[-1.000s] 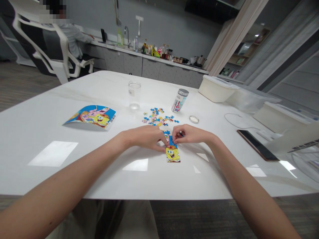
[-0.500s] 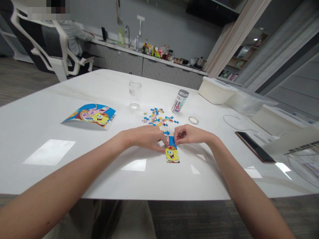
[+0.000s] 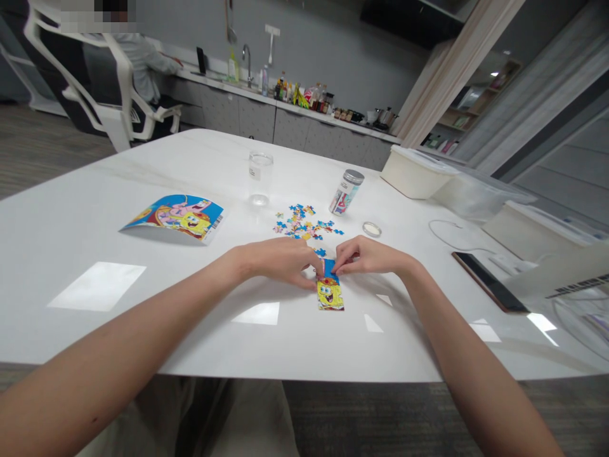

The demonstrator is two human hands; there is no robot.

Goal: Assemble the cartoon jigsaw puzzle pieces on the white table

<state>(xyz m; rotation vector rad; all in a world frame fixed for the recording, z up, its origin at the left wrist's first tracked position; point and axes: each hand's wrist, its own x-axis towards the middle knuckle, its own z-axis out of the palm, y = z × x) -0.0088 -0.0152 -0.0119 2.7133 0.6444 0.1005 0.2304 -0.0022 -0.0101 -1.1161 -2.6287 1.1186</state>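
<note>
A partly joined jigsaw puzzle point(image 3: 330, 294) lies flat on the white table, with a yellow cartoon face below and blue at the top. My left hand point(image 3: 288, 261) rests along its left edge, index fingertip touching it and thumb spread apart below. At the upper right edge, my right hand point(image 3: 364, 256) has its fingertips pinched together on a blue puzzle piece, mostly covered by the fingers. Just beyond both hands spreads a heap of loose puzzle pieces point(image 3: 304, 222). To the left lies a curved picture sheet point(image 3: 178, 218) with the same cartoon figure.
Behind the heap stand a clear open jar point(image 3: 261, 181) and a lidded canister point(image 3: 346, 192). A ring-shaped lid point(image 3: 372, 229) lies to the right. Farther right are storage boxes point(image 3: 416, 172), a cable and a dark phone-like slab point(image 3: 490, 281). A person sits beyond the table.
The fingertips of my right hand have closed in slightly on the puzzle's upper right edge. My left hand stays nearly in place. The whole view has shifted slightly.
</note>
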